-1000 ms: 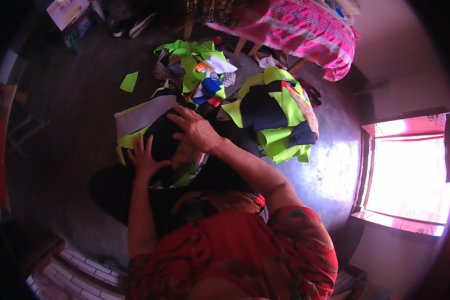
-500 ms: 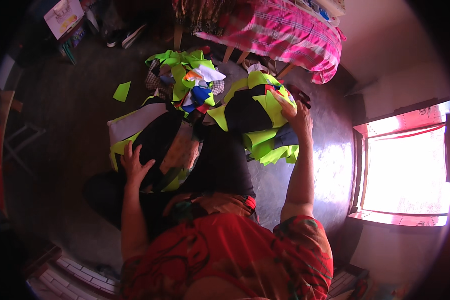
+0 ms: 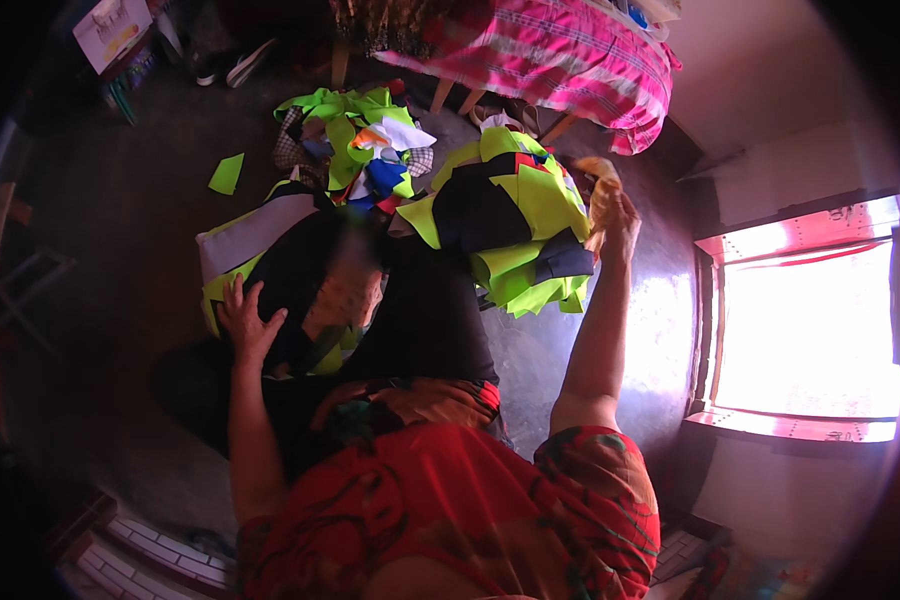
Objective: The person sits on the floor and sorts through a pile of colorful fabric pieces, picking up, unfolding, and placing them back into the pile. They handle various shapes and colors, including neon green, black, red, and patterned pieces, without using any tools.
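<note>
Dark, glossy floor point(image 3: 120, 230) fills most of the view, with a bright window point(image 3: 810, 330) glaring at the right and throwing a sheen across the boards beside it; at the top stands a piece of furniture draped in a pink striped cloth point(image 3: 560, 50), its wooden legs showing beneath; below that, in the middle of the floor, lies a heap of neon-yellow and dark fabric pieces point(image 3: 515, 225), some folded over one another, and further back a second, looser pile of neon-green and mixed scraps point(image 3: 355, 140); a large black and yellow panel with a pale grey band point(image 3: 255, 240) lies spread on the floor in front of the person, who sits low in a red patterned garment point(image 3: 450, 520); a single small green offcut point(image 3: 227, 173) lies apart on the bare floor to the left of the piles. Of the hands, the left hand point(image 3: 245, 322) rests flat with fingers spread on the black part of the panel, pressing it down; the right hand point(image 3: 610, 215) is stretched out at the far right edge of the neon-yellow heap, touching it, and is blurred and washed by the window light, so whether it pinches a piece or lies open cannot be told.
</note>
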### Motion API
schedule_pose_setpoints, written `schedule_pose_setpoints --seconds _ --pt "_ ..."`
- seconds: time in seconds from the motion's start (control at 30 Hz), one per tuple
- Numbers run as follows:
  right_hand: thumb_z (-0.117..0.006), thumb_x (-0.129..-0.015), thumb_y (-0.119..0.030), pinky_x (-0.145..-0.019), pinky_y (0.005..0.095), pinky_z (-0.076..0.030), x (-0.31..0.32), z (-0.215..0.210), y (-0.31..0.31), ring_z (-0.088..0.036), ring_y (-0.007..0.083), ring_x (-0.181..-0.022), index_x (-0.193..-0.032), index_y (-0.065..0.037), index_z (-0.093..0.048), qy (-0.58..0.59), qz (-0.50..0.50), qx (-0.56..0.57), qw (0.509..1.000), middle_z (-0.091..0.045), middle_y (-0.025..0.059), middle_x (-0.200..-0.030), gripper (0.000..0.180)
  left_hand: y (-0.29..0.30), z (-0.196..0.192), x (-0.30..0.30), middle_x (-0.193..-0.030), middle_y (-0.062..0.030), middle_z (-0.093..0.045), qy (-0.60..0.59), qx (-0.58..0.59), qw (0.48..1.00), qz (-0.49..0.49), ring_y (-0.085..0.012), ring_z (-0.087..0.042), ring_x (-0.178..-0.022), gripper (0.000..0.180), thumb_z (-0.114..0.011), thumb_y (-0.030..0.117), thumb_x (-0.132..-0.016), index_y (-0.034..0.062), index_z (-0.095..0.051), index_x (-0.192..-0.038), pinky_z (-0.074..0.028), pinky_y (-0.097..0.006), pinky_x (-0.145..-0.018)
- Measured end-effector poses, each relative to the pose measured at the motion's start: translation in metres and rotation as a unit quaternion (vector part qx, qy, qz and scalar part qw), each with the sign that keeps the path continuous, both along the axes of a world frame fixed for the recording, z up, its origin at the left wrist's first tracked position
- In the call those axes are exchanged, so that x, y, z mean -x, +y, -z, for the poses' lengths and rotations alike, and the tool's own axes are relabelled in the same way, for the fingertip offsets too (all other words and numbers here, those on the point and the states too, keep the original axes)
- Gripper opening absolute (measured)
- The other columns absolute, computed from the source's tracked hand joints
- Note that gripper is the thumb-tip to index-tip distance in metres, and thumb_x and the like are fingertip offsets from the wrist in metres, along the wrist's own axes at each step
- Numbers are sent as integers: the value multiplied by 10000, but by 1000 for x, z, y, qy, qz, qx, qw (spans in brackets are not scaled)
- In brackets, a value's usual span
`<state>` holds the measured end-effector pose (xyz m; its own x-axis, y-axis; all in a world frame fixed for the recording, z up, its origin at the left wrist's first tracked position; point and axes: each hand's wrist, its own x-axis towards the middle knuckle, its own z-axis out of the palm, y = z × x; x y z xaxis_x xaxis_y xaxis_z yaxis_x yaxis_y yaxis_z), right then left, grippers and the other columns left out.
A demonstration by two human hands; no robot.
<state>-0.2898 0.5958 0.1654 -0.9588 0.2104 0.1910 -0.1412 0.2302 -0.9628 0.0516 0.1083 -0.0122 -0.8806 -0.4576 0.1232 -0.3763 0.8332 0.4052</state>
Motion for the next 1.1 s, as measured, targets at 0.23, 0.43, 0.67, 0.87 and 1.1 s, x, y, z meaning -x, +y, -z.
schedule_pose_setpoints --seconds 0.23,0.43,0.67,0.87,1.1 --pt "-532 -965 -254 -807 332 -514 -5 -22 29 -625 200 -863 -1010 -24 -594 64 -3 230 971 -617 72 -936 242 -1 1 -2 -1458 -119 -335 25 12 1000 7 -380 -234 -1381 648 -780 326 -684 145 -527 -1253 -183 -618 -1063" --pt "-501 -970 -241 -861 366 -509 -19 -26 39 -634 245 -948 -1019 -36 -578 157 69 248 953 -634 116 -1024 224 0 -5 0 -1455 -119 -339 13 5 1000 5 -376 -236 -1382 639 -777 306 -692 142 -525 -1256 -186 -618 -1066" --pt "-436 -993 -293 -936 425 -487 -40 -54 52 -627 325 -996 -1208 -8 -459 222 34 237 945 -613 215 -1102 357 0 -6 0 -1455 -121 -338 5 -5 1000 9 -371 -235 -1384 634 -761 316 -710 140 -518 -1269 -196 -618 -1062" --pt "-457 -983 -361 -936 417 -485 -46 -68 48 -626 317 -985 -1253 -10 -458 221 27 213 951 -599 215 -1123 443 0 -5 3 -1452 -126 -340 12 -14 1000 17 -372 -235 -1383 637 -763 303 -708 136 -516 -1271 -199 -614 -1060" --pt "-445 -960 -450 -904 394 -502 -40 -122 34 -600 280 -1007 -1264 -70 -458 280 46 168 944 -586 180 -1064 487 -2 -3 0 -1449 -132 -343 15 -13 1000 21 -378 -237 -1380 640 -767 294 -705 134 -513 -1271 -205 -619 -1051"
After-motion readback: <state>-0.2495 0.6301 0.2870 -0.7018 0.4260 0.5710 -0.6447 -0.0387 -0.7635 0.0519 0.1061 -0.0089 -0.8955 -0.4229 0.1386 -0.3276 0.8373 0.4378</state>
